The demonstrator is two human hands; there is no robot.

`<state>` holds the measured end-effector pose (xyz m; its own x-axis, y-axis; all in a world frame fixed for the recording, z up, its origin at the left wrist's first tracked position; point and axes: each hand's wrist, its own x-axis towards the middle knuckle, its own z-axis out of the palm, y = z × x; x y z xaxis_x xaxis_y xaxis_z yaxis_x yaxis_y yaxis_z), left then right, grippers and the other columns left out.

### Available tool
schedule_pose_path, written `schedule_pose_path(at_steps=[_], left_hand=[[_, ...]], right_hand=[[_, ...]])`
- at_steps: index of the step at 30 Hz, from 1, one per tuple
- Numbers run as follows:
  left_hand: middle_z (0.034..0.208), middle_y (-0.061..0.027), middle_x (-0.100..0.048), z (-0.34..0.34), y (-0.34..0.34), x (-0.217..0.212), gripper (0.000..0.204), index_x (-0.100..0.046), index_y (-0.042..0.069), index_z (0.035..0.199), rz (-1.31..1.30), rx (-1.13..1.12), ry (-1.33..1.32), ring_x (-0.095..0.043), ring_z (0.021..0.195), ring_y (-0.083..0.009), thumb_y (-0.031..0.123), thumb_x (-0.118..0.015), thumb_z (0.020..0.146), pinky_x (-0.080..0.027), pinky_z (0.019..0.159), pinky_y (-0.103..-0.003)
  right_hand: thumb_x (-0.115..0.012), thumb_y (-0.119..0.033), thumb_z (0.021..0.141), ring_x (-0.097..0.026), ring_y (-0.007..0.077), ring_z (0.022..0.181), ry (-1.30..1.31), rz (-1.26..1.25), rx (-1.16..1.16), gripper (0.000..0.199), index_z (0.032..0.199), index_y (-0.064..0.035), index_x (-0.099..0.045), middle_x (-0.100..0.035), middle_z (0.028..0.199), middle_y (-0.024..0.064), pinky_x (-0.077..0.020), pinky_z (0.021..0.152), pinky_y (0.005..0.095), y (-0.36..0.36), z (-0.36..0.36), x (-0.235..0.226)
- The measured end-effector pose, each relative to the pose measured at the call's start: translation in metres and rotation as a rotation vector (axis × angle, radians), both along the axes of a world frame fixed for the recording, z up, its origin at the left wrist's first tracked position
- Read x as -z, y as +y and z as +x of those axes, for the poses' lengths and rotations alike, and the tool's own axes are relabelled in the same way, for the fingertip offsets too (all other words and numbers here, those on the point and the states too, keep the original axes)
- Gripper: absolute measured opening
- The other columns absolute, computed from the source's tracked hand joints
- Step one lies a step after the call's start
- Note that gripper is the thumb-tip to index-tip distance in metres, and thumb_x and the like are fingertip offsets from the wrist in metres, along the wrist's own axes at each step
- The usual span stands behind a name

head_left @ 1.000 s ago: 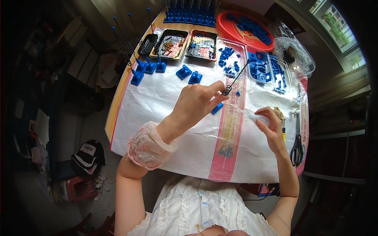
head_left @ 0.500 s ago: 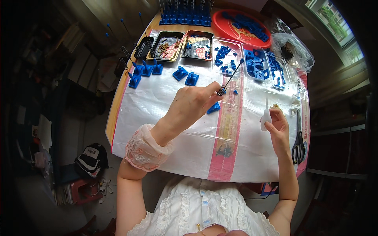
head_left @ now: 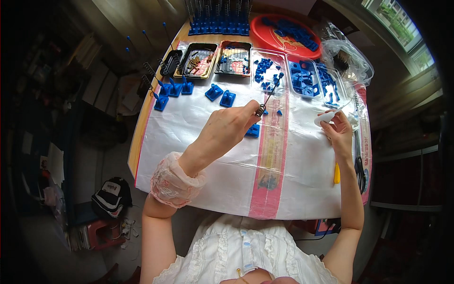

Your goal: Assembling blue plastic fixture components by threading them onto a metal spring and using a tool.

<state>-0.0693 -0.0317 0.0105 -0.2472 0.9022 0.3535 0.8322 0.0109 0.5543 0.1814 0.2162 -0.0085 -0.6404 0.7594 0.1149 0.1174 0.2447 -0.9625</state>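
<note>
My left hand (head_left: 226,124) pinches a dark coil spring (head_left: 260,110) over the middle of the table. From the spring a thin rod (head_left: 271,94) with a blue tip slants up to the right. Below those fingers sits a blue plastic base (head_left: 253,131), partly hidden by the hand. Two small blue pieces (head_left: 279,112) lie just right of the spring. My right hand (head_left: 339,128) is closed around a small white squeeze bottle (head_left: 324,119), its thin nozzle tilted up to the right. More blue bases (head_left: 228,98) stand farther left, some at the left edge carrying springs.
Along the back are black trays (head_left: 218,66) of small parts, clear trays (head_left: 285,71) of blue pieces and a red basin (head_left: 257,40). Finished-looking spring pieces (head_left: 220,26) stand in rows behind. Black scissors (head_left: 360,173) and a yellow object (head_left: 336,174) lie by my right forearm.
My right hand has moved farther away and tipped the bottle from upright to slanting right. The yellow object has come into sight beside the forearm. My left hand keeps its pinch on the spring.
</note>
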Motion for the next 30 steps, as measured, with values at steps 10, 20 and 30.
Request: schedule_pose_path(at_steps=[10, 20, 30], left_hand=[[0.088, -0.013, -0.076, -0.001, 0.0, -0.003, 0.015, -0.059, 0.006, 0.109, 0.036, 0.013, -0.035, -0.074, 0.074, -0.0306, 0.013, -0.07, 0.101, -0.054, 0.062, -0.039], [0.088, -0.0126, -0.076, -0.003, 0.0, -0.001, 0.015, -0.061, 0.006, 0.11, 0.022, 0.022, -0.057, -0.074, 0.072, -0.0284, 0.013, -0.071, 0.1, -0.053, 0.062, -0.037], [0.088, -0.0119, -0.077, -0.001, 0.001, -0.002, 0.014, -0.062, 0.006, 0.109, 0.039, 0.024, -0.07, -0.074, 0.072, -0.0283, 0.014, -0.07, 0.101, -0.053, 0.062, -0.037]], right_hand=[[-0.079, -0.002, 0.087, -0.073, 0.0147, 0.097, -0.08, 0.284, -0.039, 0.027, 0.112, -0.005, -0.067, -0.077, 0.104, 0.0045, -0.0526, 0.074, 0.0274, 0.026, -0.019, 0.029], [-0.082, -0.007, 0.082, -0.072, 0.0173, 0.1, -0.226, 0.338, -0.02, 0.032, 0.111, -0.0063, -0.069, -0.076, 0.103, 0.004, -0.0502, 0.083, 0.0329, 0.023, -0.024, 0.027], [-0.083, -0.004, 0.083, -0.064, 0.0173, 0.1, -0.179, 0.449, 0.147, 0.043, 0.121, -0.0039, -0.062, -0.068, 0.108, 0.0067, -0.0495, 0.083, 0.0332, 0.0, -0.006, -0.004]])
